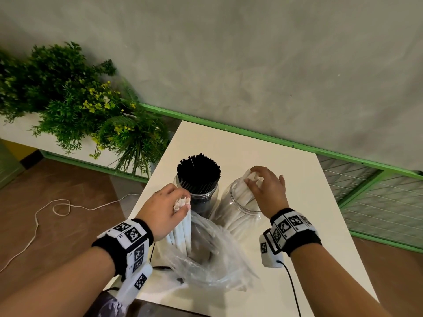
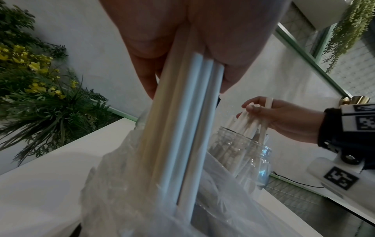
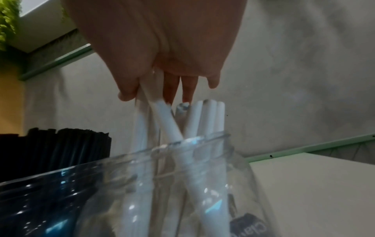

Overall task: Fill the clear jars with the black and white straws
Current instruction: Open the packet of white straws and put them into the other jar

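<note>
A: From the head view, what do the hands hold?
B: The left hand (image 1: 163,208) pinches a bundle of white straws (image 1: 180,227) over the plastic bag (image 1: 212,255) on the worktop (image 1: 309,202); the right hand (image 1: 266,188) pinches others at the right jar (image 1: 240,207). Black straws (image 1: 198,172) fill the left jar (image 1: 206,197).

A: Left wrist?
B: Fingers (image 2: 146,77) clamp the bundle (image 2: 182,128) above the bag (image 2: 121,192).

A: Right wrist?
B: Fingers (image 3: 125,89) pinch straws (image 3: 162,118) standing inside the jar (image 3: 213,168).

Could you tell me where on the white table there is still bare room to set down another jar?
Bare tabletop lies behind the black-straw jar toward the far table edge, and right of the white-straw jar, beyond the right hand. The near left is crowded: the plastic bag, the left hand, both jars close together.
</note>
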